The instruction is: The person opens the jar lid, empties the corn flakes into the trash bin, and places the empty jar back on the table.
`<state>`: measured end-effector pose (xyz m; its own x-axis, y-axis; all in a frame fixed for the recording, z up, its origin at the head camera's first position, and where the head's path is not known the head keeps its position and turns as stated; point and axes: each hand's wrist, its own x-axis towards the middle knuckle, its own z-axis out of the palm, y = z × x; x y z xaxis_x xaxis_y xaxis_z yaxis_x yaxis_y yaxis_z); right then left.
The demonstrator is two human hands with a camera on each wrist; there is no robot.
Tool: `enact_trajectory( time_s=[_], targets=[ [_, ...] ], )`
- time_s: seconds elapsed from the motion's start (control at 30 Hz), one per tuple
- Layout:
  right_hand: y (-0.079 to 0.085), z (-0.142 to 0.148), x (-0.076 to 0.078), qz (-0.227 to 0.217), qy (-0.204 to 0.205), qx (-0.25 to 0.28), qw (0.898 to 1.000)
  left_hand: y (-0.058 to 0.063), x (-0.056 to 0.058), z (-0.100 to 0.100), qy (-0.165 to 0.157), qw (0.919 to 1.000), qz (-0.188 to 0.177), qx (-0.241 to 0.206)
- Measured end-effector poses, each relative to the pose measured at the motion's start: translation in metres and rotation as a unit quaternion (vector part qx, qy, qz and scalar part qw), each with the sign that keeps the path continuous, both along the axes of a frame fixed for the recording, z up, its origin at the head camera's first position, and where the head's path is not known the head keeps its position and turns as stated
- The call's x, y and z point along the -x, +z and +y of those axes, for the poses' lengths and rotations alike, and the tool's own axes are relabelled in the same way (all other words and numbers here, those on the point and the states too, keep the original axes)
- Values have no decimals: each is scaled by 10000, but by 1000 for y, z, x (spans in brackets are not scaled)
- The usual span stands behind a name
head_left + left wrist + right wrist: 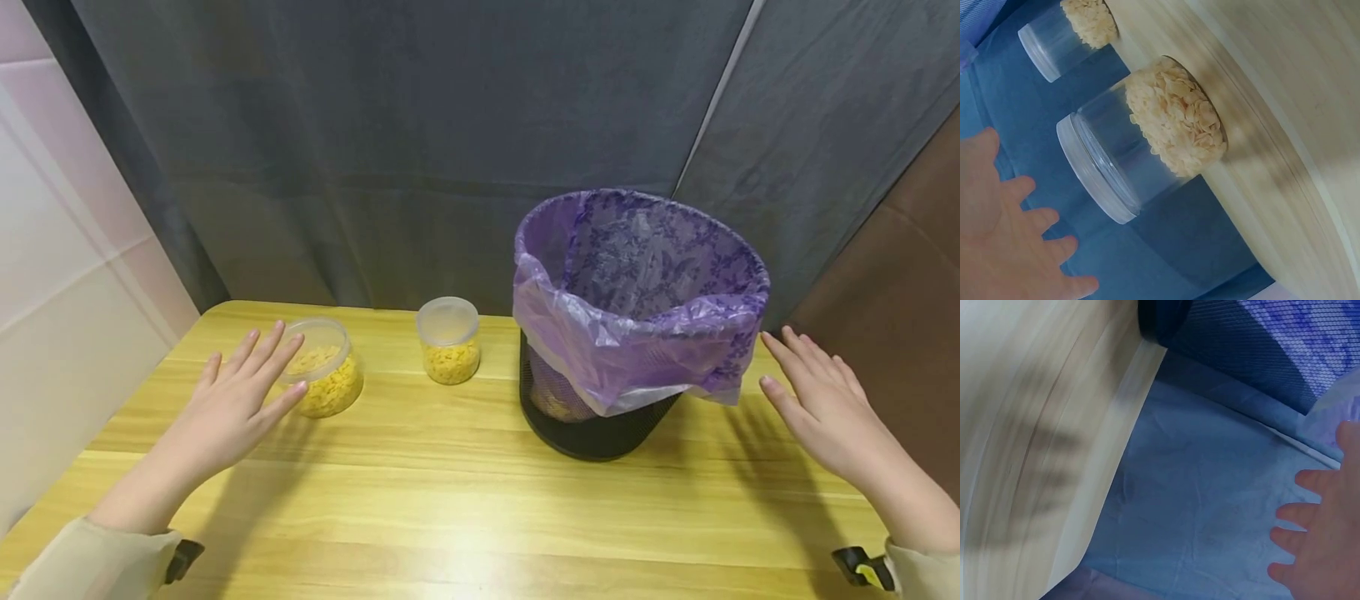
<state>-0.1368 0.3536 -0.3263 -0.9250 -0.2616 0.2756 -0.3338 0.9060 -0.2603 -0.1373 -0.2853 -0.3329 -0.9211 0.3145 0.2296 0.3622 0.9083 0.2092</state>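
My left hand is held palm down with fingers spread, above the table beside a large clear lidded jar. In the head view its fingertips overlap that jar; the left wrist view shows the left hand apart from the jar's lid. Yellowish flakes fill about half of the jar. A smaller clear jar with similar flakes stands to its right. My right hand, also spread and holding nothing, hovers right of a black mesh bin lined with a purple plastic bag.
The wooden table reaches back to a dark grey-blue curtain. A pale wall stands on the left and a brown surface on the right. The bag's edge is folded over the bin's rim and hangs down outside.
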Motion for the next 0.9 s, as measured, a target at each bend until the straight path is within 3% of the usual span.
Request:
enact_trajectory(
  time_s=[0.3, 0.47, 0.7, 0.9],
  targets=[
    [4, -12, -8, 469, 64, 458, 9978, -2, 2, 2, 140, 9991, -50, -390],
    [11, -22, -19, 927, 29, 881, 9918, -2, 2, 4, 297, 9969, -87, -720],
    [23, -38, -34, 1840, 80, 1362, 9734, -2, 4, 8, 476, 9934, -11, -1043],
    [33, -51, -43, 2614, 317, 1636, 9507, -2, 6, 10, 606, 9902, 169, -1250]
  ],
)
